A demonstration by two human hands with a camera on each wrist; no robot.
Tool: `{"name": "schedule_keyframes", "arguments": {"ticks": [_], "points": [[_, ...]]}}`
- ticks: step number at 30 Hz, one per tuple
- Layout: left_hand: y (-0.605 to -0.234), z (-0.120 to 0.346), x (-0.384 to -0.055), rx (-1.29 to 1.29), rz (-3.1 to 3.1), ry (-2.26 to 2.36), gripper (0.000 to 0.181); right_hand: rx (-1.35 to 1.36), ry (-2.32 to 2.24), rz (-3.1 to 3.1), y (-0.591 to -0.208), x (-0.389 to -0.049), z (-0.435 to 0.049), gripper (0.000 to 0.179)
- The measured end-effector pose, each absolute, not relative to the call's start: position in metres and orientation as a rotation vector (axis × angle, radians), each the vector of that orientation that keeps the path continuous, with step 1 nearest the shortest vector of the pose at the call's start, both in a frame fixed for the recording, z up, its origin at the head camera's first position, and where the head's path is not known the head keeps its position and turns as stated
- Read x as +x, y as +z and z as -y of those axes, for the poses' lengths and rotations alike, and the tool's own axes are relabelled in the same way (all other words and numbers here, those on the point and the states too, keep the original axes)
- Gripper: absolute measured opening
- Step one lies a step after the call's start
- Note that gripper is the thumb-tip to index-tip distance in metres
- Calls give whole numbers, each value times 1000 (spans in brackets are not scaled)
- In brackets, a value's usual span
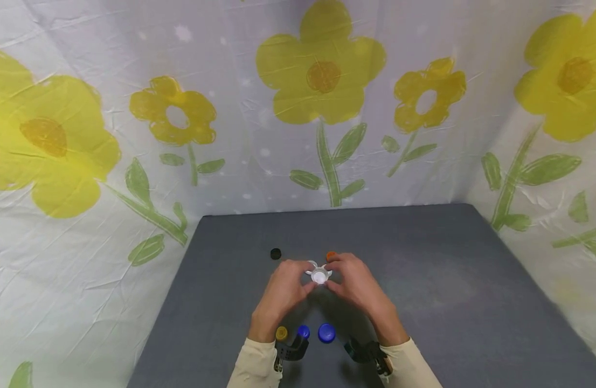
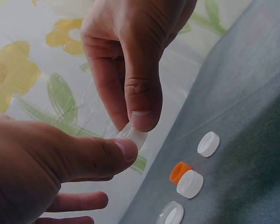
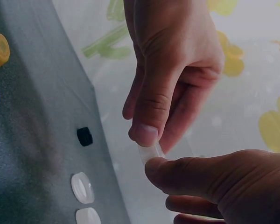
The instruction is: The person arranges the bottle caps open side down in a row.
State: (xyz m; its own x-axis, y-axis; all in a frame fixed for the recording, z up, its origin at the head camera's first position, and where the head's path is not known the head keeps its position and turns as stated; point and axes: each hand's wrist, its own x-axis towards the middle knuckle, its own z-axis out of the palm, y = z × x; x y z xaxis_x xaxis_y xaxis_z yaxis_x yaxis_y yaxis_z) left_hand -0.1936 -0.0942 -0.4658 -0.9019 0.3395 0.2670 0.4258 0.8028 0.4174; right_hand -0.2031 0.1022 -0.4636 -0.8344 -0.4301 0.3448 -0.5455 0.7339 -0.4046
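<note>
Between my two hands, in the middle of the head view, is a round white bottle cap (image 1: 319, 277). My left hand (image 1: 282, 288) pinches its left side between thumb and fingers. The right hand (image 1: 354, 283) pinches the opposite side. In the left wrist view, both thumbs press on the rim of the cap (image 2: 136, 134), and fingers cover much of it. Other white caps lie on the table just beyond, among them one (image 2: 208, 143) standing apart. An orange cap (image 1: 331, 255) lies beside the right fingertips, partly hidden.
A dark grey table (image 1: 424, 280) spreads beneath the hands. A black cap (image 1: 276, 254) lies at the far left. Near the wrists are a yellow cap (image 1: 281, 333), a small blue cap (image 1: 304, 331) and a larger blue cap (image 1: 326, 333). Flowered cloth (image 1: 230, 108) hangs behind the table.
</note>
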Motion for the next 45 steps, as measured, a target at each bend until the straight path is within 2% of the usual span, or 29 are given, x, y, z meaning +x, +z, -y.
{"name": "schedule_keyframes", "arguments": {"ticks": [15, 28, 38, 45], "points": [[-473, 88, -187, -713, 2816, -756, 28, 734, 882, 2693, -479, -186, -117, 38], [-477, 87, -183, -735, 2752, -807, 37, 650, 1063, 2667, -485, -182, -126, 33], [-477, 87, -185, -771, 2576, -866, 27, 574, 1456, 2695, -482, -183, -134, 21], [-478, 87, -185, -713, 2592, -918, 21, 493, 1501, 2643, -481, -183, -132, 24]]}}
